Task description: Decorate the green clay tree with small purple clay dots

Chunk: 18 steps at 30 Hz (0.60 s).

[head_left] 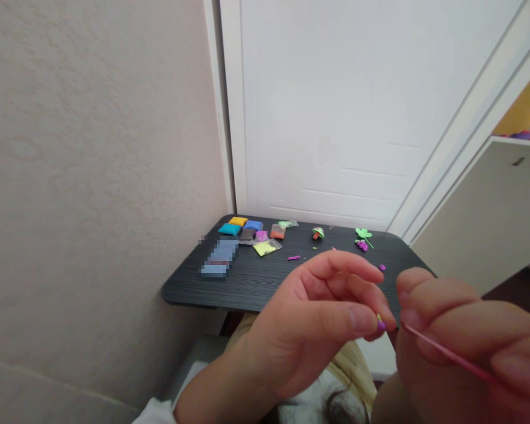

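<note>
My left hand (pixel 322 321) pinches a tiny purple piece of clay (pixel 381 325) with a yellow-green bit on top, between thumb and fingertips. Close beside it, my right hand (pixel 463 335) is closed around a thin pink stick-like tool (pixel 450 354). The tool's tip points toward the clay piece, with a small gap between them. Behind the hands on the table lie a purple clay ball (pixel 382 267), a cluster of purple balls (pixel 363 246), a green leaf shape with a stem (pixel 363 234) and a purple strip (pixel 294 258).
The dark table (pixel 247 294) stands against a white door (pixel 335 118). Coloured clay packets (pixel 265 247) lie at its back left, near a blurred-out flat object (pixel 219 257). A small clay mushroom (pixel 318 233) stands at the back. A pale wall (pixel 92 176) rises on the left.
</note>
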{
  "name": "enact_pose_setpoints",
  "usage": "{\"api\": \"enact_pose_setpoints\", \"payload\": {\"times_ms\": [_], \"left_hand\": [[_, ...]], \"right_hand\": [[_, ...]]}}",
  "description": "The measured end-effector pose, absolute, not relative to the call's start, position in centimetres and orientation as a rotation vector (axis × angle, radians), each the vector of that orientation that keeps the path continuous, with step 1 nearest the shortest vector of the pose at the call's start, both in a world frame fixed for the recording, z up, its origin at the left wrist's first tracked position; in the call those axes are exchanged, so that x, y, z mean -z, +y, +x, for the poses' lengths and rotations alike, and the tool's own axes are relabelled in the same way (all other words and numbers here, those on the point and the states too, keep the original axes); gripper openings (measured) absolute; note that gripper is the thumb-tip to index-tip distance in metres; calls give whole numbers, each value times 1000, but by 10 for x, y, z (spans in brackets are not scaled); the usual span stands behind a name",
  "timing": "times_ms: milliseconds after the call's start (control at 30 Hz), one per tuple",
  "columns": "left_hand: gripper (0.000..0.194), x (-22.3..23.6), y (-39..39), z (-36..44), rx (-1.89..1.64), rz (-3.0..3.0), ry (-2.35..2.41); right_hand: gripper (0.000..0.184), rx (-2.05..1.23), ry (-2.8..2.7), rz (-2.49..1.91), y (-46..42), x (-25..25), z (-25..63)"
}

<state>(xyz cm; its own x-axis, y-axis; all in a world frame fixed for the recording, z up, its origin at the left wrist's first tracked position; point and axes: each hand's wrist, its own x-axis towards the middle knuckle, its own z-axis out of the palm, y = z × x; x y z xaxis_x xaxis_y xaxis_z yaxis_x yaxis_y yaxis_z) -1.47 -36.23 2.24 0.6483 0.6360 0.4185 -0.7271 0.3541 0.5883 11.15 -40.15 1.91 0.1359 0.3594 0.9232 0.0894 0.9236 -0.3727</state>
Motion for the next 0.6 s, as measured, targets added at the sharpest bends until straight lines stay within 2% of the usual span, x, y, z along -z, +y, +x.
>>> {"api": "enact_pose_setpoints", "payload": {"times_ms": [200, 300, 433, 500, 600], "left_hand": [[23, -22, -363, -16, -873, 843, -111], [22, -22, -364, -15, -876, 862, -105], [19, -22, -365, -15, -951, 910, -78], [18, -23, -366, -15, -990, 932, -68], [18, -23, -367, -15, -1037, 941, -70]], "right_hand": [[7, -232, -1450, -275, -391, -40, 97], [11, -159, -1420, -339, -391, -43, 94], [5, -173, -1266, -491, -397, -34, 93], [8, -174, -1184, -505, -399, -27, 93], [22, -122, -1182, -511, -400, -22, 95]]}}
